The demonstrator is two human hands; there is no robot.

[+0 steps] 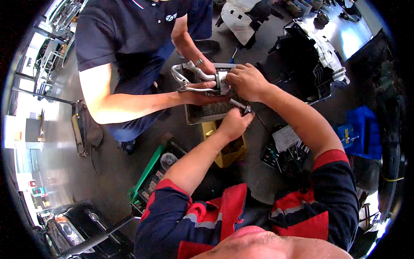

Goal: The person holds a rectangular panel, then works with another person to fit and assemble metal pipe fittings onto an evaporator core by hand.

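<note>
A finned heat-exchanger core (202, 113) is held up ahead of me, with bent silver pipes (183, 77) and a metal block (222, 82) over its face. My left hand (234, 124) is closed round a chrome ratchet (239, 105), whose far end points at the core just below the block. The curled fingers of my right hand (249, 82) grip the block's right side; their tips are partly hidden. Opposite me, a co-worker's hand (200, 96) supports the pipes and block from the left, and the other hand (207, 67) is behind the pipes.
Below the core stands a yellow container (230, 151). An open tool case (284, 149) lies on the floor to the right, near a blue bag (364, 134). A large black housing (297, 56) sits at far right, and a green-edged tray (148, 172) at lower left.
</note>
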